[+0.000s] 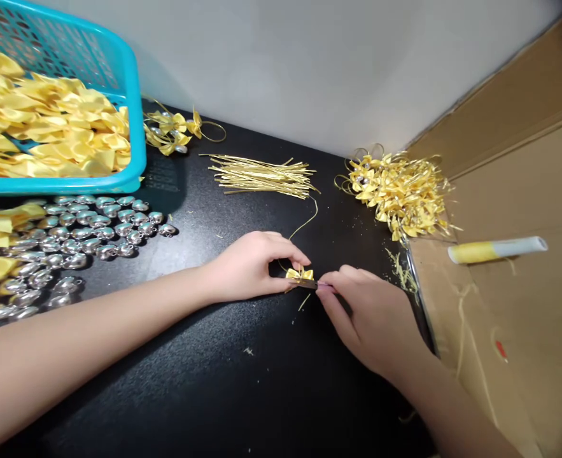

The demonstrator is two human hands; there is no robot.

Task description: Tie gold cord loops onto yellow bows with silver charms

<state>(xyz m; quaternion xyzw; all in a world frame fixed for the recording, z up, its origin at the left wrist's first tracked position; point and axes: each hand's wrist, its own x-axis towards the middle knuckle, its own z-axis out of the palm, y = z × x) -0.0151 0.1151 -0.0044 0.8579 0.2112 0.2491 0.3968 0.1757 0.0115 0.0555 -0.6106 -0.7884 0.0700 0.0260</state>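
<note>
My left hand (256,264) is closed, its thumb and fingers pinching a small yellow ribbon bow (300,273) just above the black table. A thin gold cord curves up behind the fingers. My right hand (364,308) is wrapped around the pinkish handle of small scissors (304,284), most of which is hidden in the fingers. The metal blades point left and lie against the front of the bow, by my left thumb. A short cut piece of gold cord (304,302) lies just below the blades.
Yellow bows fill a turquoise basket (138,127) at the left, with silver beads (99,221) in front. Gold ties (264,176) lie at the back, near a pile of finished bows (398,191). Cardboard (514,191) at the right bears a yellow-white tube (498,249).
</note>
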